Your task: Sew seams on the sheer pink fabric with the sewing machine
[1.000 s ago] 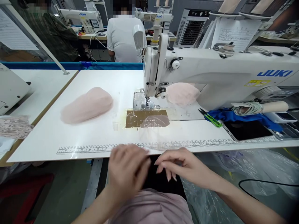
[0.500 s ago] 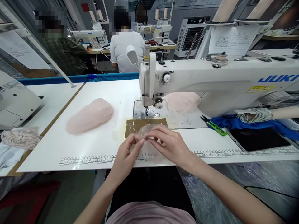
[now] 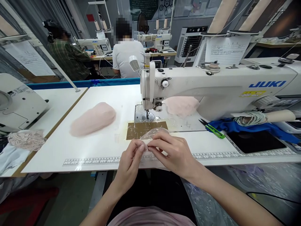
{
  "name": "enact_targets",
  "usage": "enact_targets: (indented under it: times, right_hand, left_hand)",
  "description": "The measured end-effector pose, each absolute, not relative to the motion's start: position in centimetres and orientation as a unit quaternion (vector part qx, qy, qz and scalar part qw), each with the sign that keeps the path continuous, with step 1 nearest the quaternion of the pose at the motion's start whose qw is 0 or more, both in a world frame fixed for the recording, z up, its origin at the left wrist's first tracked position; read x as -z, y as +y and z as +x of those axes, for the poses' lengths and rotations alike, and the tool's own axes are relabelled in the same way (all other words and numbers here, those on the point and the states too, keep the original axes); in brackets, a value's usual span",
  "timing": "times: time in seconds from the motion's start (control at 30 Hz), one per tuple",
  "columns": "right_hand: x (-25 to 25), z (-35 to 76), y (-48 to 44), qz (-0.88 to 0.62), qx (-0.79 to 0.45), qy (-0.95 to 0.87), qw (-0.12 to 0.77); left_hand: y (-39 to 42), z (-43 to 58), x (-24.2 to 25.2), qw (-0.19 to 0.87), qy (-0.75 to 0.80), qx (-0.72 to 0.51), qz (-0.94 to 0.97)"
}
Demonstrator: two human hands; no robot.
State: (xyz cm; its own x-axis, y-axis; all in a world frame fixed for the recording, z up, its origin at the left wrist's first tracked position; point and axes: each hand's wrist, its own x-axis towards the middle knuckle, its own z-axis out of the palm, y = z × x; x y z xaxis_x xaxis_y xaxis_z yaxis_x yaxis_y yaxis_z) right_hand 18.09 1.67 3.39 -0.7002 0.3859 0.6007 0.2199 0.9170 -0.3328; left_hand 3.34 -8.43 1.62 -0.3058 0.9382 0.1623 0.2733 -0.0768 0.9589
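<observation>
Between my two hands is a piece of thin, sheer pale fabric, held over the front of the sewing table. My left hand pinches its near edge with thumb and forefinger. Close beside it, my right hand pinches the same edge, and part of the fabric hangs beneath that hand. Just beyond stands a white sewing machine, its needle and presser foot above the metal plate. A brown patch lies in front of the plate, partly covered by the fabric.
Pale pink fabric pieces lie left and behind the needle. Green-handled thread snips, a dark-screened tablet and blue cloth are on the right. A printed ruler runs along the front edge. Two people sit at machines beyond.
Both hands have shifted slightly toward me with the sheer fabric, still pinching its edge, and more of the brown patch shows. The camera view has also moved a little.
</observation>
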Motion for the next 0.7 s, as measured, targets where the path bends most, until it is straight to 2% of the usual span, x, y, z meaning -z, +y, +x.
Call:
enact_targets:
  times: [0.13, 0.27, 0.43, 0.53, 0.7]
  right_hand:
    - [-3.8, 18.2, 1.4, -0.169, -0.118, -0.919, 0.337]
    - [-4.6, 18.6, 1.4, -0.152, -0.219, -0.920, 0.287]
    - [-5.6, 19.5, 1.4, -0.110, -0.337, -0.911, 0.210]
    - [-5.6, 19.8, 1.5, -0.145, -0.345, -0.896, 0.240]
    - [-4.8, 19.5, 1.6, -0.168, -0.271, -0.904, 0.286]
  left_hand:
    - [-8.7, 3.5, -1.5, 0.303, 0.610, -0.550, 0.483]
    - [-9.1, 3.5, -1.3, 0.305, 0.617, -0.543, 0.481]
    - [-9.4, 3.1, -1.1, 0.247, 0.618, -0.520, 0.536]
    - [-9.4, 2.8, -1.1, 0.240, 0.608, -0.506, 0.562]
    - [-9.6, 3.1, -1.1, 0.233, 0.634, -0.501, 0.541]
